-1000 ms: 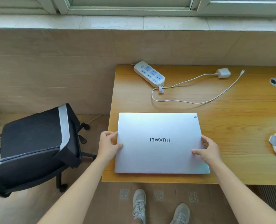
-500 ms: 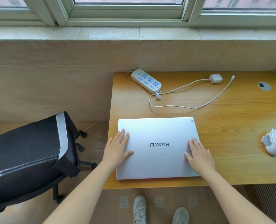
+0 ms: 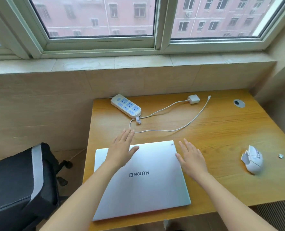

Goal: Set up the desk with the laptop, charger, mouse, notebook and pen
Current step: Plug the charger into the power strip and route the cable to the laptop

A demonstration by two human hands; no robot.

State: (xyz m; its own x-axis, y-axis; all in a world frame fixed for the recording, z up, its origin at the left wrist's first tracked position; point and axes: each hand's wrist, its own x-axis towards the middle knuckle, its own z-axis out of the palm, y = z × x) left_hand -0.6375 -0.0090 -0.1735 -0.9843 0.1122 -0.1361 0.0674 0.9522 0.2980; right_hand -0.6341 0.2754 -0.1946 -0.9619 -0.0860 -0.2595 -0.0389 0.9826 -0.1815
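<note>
The closed silver laptop lay flat on the near left part of the wooden desk, its logo upside down to the camera. The left hand was over the laptop's far left corner, fingers straight and together, their tips past the far edge near the white cable. The right hand was at the far right corner, fingers straight and slightly spread, holding nothing. Whether either palm pressed down could not be told. The charger sat at the far edge, right of the power strip. The white mouse lay well right of the laptop. A black chair stood left of the desk.
</note>
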